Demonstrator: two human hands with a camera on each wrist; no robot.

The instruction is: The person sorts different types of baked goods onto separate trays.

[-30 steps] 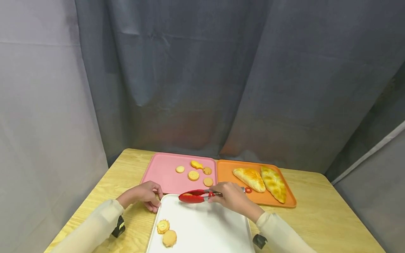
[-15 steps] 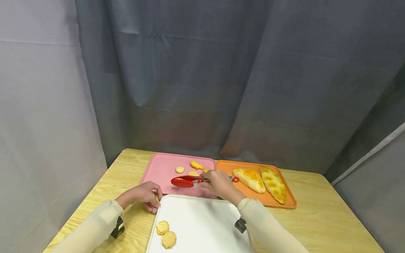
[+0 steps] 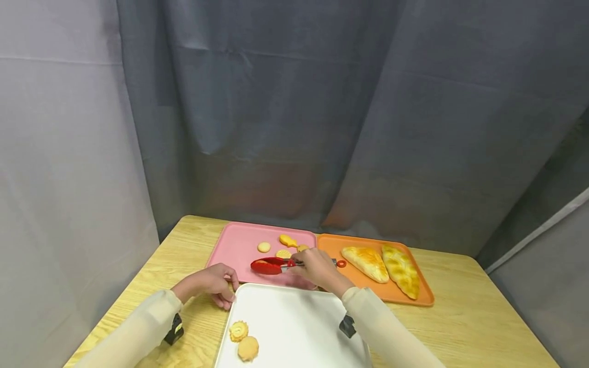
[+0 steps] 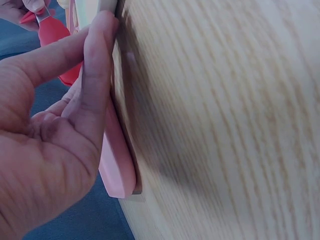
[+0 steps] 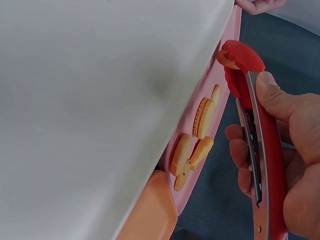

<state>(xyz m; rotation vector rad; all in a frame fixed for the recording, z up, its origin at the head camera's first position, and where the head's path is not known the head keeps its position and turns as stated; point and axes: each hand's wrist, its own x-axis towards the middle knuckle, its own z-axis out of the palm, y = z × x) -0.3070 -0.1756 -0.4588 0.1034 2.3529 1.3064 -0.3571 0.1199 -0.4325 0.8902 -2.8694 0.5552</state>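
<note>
My right hand (image 3: 317, 268) grips red-tipped tongs (image 3: 268, 266), which hover over the near part of the pink tray (image 3: 236, 243). A brown-edged cookie (image 5: 227, 60) is caught between the tong tips in the right wrist view. The left hand (image 3: 215, 286) pinches the far left corner of the white tray (image 3: 299, 327). On that white tray lie a frilly-edged cookie (image 3: 239, 331) and a round cookie (image 3: 248, 348), touching each other. A fish-shaped cookie (image 3: 288, 240), a pale oval cookie (image 3: 264, 247) and a patterned round one (image 3: 283, 254) lie on the pink tray; my right hand partly hides others.
An orange tray (image 3: 329, 244) adjoins the pink one on the right and bears two large breads, a golden one (image 3: 365, 263) and a yellow-green one (image 3: 400, 271). The wooden table (image 3: 469, 306) extends to the right. Grey curtains (image 3: 276, 128) hang behind it.
From above the white tray, my right hand has carried the tongs and cookie forward and left, over the pink tray; in the last half second they barely move. The left hand stays put.
</note>
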